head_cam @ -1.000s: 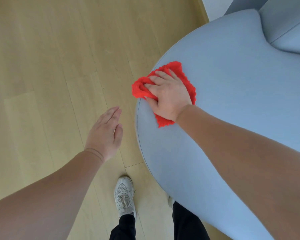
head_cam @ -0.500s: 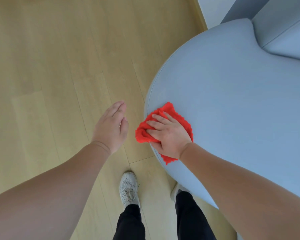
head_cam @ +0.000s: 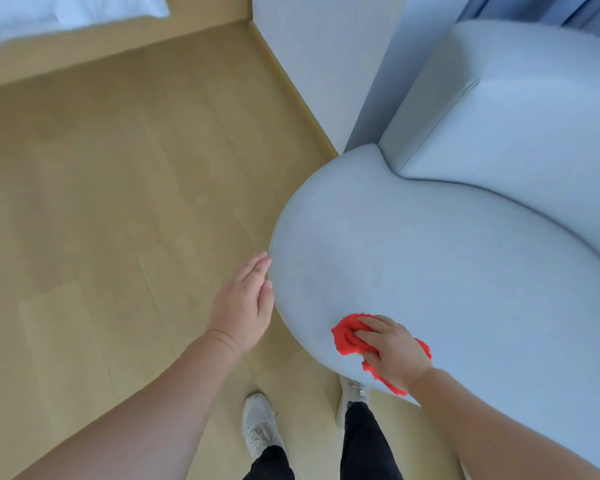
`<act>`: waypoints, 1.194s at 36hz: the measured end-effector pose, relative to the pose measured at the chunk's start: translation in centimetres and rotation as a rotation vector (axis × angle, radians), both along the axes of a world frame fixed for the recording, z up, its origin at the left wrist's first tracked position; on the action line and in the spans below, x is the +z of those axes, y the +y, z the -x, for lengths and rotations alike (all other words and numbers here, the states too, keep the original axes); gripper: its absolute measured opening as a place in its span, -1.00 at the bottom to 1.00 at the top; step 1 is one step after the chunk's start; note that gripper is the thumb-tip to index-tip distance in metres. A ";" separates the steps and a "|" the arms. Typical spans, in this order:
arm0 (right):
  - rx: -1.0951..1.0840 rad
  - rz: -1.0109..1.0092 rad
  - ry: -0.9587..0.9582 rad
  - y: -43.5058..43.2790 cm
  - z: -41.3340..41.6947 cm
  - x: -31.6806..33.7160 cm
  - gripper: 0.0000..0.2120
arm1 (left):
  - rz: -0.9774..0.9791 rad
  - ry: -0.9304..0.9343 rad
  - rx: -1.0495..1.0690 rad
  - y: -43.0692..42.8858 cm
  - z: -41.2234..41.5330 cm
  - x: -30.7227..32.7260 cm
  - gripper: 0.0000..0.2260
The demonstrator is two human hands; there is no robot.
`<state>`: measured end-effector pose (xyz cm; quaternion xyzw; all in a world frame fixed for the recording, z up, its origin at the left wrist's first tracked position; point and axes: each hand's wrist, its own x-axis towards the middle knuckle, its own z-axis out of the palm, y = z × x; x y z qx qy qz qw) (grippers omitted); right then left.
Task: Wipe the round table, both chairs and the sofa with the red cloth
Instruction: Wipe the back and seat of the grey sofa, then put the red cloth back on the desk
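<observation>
At your far left, one strip of white bedding point(head_cam: 66, 12) shows above a tan wooden ledge, and smooth pale wood-plank floor point(head_cam: 118, 202) fills that side. Your left hand point(head_cam: 242, 306) hangs flat and empty with its fingers together and extended, their tips just at the curved rim of the sofa point(head_cam: 447, 271); whether they touch it you cannot tell. Below, your two light mesh sneakers point(head_cam: 258, 424) stand on the planks under black trouser legs. The sofa is one rounded, pale blue-grey piece with a fine matte fabric and a blocky back cushion at the upper right. Your right hand point(head_cam: 394, 351) presses palm-down on the single red cloth point(head_cam: 347, 336), which is crumpled, frilly-edged and bunched against the sofa's near rounded edge, with red fabric showing on both sides of the hand.
</observation>
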<state>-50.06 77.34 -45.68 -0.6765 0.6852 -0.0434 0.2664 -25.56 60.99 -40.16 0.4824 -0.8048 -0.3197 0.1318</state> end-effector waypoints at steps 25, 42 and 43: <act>-0.552 0.574 -0.934 -14.9 -5.6 49.6 -0.70 | -0.148 1.022 0.266 -5.5 14.1 45.1 -0.71; 0.240 0.601 -0.905 -22.6 -10.4 58.5 -0.74 | -0.049 0.976 0.494 -4.1 3.1 55.5 -0.67; 0.288 0.546 -0.916 -22.5 -11.4 58.8 -0.74 | 0.048 0.925 0.557 -3.5 1.9 55.9 -0.69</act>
